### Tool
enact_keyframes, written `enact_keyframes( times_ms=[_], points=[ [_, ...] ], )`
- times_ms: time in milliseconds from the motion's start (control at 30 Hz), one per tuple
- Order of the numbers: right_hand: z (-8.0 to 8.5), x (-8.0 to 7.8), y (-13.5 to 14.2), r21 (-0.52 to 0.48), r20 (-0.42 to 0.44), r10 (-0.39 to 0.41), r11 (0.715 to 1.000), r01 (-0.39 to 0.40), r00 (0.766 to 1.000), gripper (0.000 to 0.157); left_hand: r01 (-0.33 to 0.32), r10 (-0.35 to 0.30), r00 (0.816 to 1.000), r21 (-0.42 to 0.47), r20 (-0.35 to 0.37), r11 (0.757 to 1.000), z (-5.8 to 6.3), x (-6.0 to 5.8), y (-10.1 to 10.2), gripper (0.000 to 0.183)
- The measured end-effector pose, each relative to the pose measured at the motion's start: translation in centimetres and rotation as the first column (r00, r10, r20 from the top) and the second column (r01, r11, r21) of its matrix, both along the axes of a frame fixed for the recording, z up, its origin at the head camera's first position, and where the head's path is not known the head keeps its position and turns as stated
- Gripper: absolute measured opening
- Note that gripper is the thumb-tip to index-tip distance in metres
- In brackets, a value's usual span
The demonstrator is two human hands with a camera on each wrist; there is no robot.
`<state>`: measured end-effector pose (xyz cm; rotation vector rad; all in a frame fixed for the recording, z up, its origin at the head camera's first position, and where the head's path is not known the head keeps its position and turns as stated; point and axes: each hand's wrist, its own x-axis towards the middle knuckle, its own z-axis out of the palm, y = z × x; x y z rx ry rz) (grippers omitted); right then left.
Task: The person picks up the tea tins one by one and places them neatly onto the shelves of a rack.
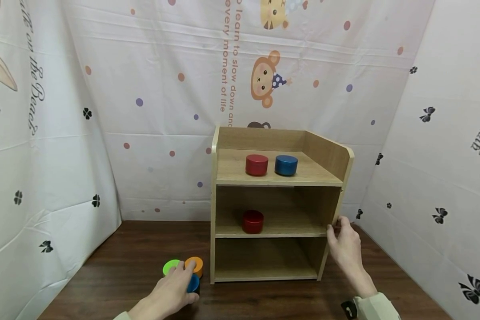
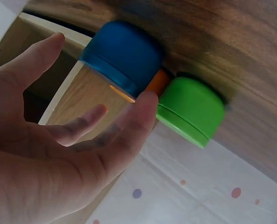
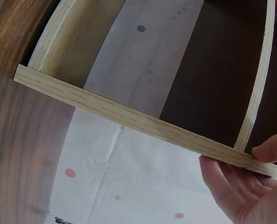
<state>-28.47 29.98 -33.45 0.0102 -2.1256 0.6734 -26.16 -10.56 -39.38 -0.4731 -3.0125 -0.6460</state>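
My left hand is over a cluster of small round lidded tins on the table, fingers spread and slightly bent, holding none of them. The cluster has a blue tin, a green tin and an orange tin. In the left wrist view the index fingertip overlaps the edge between blue and green; contact cannot be told. My right hand grips the right side panel of a wooden shelf, thumb on one side and fingers on the other. The right wrist view shows that grip on the panel edge.
A red tin and another blue tin stand on the shelf's top level. A darker red tin sits on the middle level. The dark wooden table meets printed white cloth at the back and sides.
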Motion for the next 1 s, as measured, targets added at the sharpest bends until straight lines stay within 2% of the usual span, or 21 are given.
enact_keyframes(
  times_ms=[600, 1000],
  points=[
    [-0.1, 0.1, 0.0, 0.001, -0.014, 0.003, 1.000, -0.003, 1.000, 0.017, -0.025, 0.026, 0.999, -0.026, 0.023, 0.999, -0.9, -0.9, 0.0, 0.073],
    [0.0, 0.0, 0.0, -0.006, -0.009, 0.004, 1.000, -0.004, 1.000, 0.018, -0.012, 0.012, 1.000, -0.007, 0.023, 1.000, -1.0, -1.0, 0.1, 0.068]
  ],
)
